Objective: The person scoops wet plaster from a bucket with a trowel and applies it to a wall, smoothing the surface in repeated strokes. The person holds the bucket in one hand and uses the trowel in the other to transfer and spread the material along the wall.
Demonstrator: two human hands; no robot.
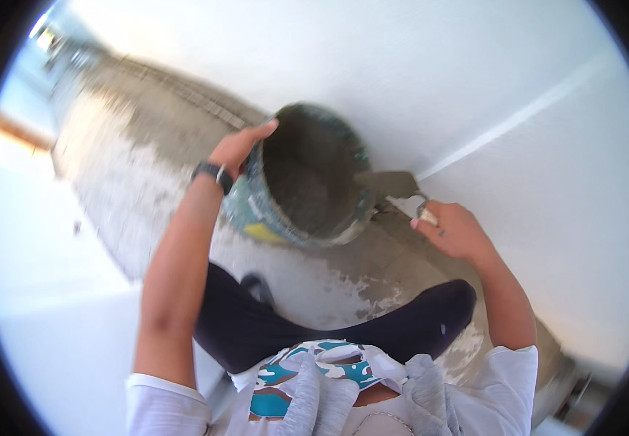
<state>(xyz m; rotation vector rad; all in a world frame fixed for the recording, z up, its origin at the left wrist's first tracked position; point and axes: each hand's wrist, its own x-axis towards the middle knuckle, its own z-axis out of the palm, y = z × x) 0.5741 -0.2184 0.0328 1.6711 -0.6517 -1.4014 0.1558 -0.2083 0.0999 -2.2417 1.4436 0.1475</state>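
Note:
A green bucket (253,207), smeared with dried grey material, stands tilted in front of me. Grey wet mortar (314,174) lies inside it. My left hand (240,147), with a dark watch at the wrist, grips the bucket's left rim, thumb along the edge. In my right hand (451,227) is the handle of a trowel (394,184). Its blade, coated in grey, rests at or just over the bucket's right rim; whether it touches is unclear.
A white wall (489,94) rises right behind the bucket. Under it runs a concrete floor (140,138) with darker wet-looking patches. Another white surface (53,240) borders the floor on the left. My bent legs (329,330) in dark trousers are close to the bucket.

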